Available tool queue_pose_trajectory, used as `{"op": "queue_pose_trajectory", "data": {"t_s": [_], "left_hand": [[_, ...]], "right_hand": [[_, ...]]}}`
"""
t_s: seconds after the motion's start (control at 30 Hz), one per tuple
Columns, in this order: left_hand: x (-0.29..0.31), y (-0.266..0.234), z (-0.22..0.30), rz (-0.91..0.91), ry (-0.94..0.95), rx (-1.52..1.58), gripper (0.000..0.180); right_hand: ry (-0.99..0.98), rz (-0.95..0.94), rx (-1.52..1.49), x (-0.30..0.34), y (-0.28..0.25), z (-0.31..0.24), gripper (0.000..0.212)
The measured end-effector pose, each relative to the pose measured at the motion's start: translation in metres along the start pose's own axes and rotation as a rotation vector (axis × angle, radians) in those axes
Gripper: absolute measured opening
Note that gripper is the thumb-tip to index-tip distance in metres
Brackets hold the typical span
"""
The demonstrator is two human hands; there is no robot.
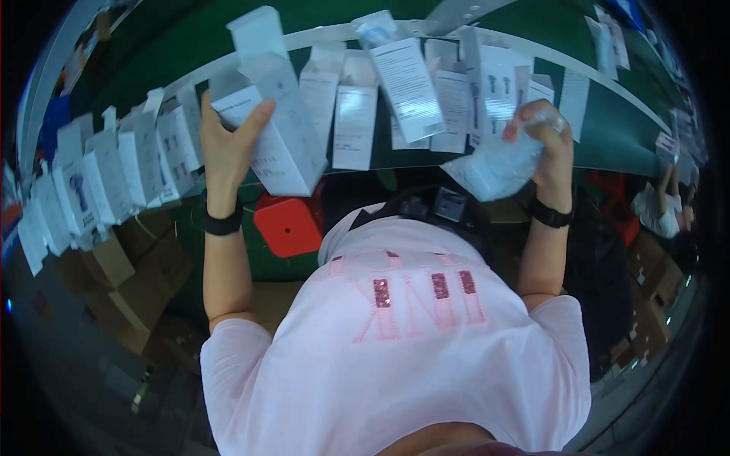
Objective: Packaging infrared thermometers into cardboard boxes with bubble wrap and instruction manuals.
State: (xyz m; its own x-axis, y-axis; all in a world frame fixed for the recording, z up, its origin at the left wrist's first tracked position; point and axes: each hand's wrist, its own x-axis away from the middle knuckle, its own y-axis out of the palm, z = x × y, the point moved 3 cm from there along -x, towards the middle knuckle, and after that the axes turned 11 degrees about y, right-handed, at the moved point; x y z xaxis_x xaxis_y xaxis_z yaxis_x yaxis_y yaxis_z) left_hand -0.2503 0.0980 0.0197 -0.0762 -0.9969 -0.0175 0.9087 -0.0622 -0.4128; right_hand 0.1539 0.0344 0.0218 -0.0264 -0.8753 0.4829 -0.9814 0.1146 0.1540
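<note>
My left hand (pixel 232 140) grips a tall white carton (pixel 285 129), its thumb on the near face and its fingers round the far side. The carton is tilted, with its top flap standing up. On the right, my right hand (pixel 546 137) is closed on the top of a translucent plastic bag (pixel 494 167), which hangs over the table's near edge. What lies inside the bag is too blurred to tell. Between my hands, several white cartons lie or stand on the green table, among them a printed carton (pixel 407 90) leaning over others and an open-topped carton (pixel 354 125).
A row of opened white cartons (pixel 103 178) runs along the table's left side. Below the near edge is a red stool (pixel 287 226). Brown cardboard boxes (pixel 114 292) stand on the floor at left. Another person (pixel 660 209) sits at the far right. A metal rail (pixel 319 34) crosses the table's far side.
</note>
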Motion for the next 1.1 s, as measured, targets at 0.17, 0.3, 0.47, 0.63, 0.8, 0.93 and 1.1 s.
{"op": "queue_pose_trajectory", "data": {"t_s": [0.17,0.3,0.47,0.63,0.8,0.93,1.1], "left_hand": [[-0.007,0.073,-0.014,-0.156,-0.180,-0.108,0.076],[-0.005,0.100,-0.039,-0.160,-0.318,-0.191,0.096],[-0.008,0.099,-0.015,-0.076,-0.031,-0.422,0.103],[-0.023,0.097,0.013,0.017,0.159,-0.208,0.107],[-0.047,0.107,0.022,-0.049,0.050,0.396,0.100],[-0.044,0.077,0.030,0.205,0.065,0.837,0.067],[-0.026,-0.002,-0.026,0.367,-0.111,1.008,0.041]], "right_hand": [[0.099,0.196,0.266,0.017,-0.009,-0.037,0.046],[0.053,0.272,0.967,-0.004,0.058,-0.025,0.077],[0.216,0.214,1.357,-0.033,0.109,0.028,0.094],[0.278,0.248,1.480,-0.040,0.101,0.047,0.079],[0.114,0.410,1.446,-0.005,0.133,0.011,0.066],[0.027,0.372,1.470,0.021,0.195,-0.027,0.066],[-0.036,0.118,1.203,0.037,0.253,-0.055,0.075]]}}
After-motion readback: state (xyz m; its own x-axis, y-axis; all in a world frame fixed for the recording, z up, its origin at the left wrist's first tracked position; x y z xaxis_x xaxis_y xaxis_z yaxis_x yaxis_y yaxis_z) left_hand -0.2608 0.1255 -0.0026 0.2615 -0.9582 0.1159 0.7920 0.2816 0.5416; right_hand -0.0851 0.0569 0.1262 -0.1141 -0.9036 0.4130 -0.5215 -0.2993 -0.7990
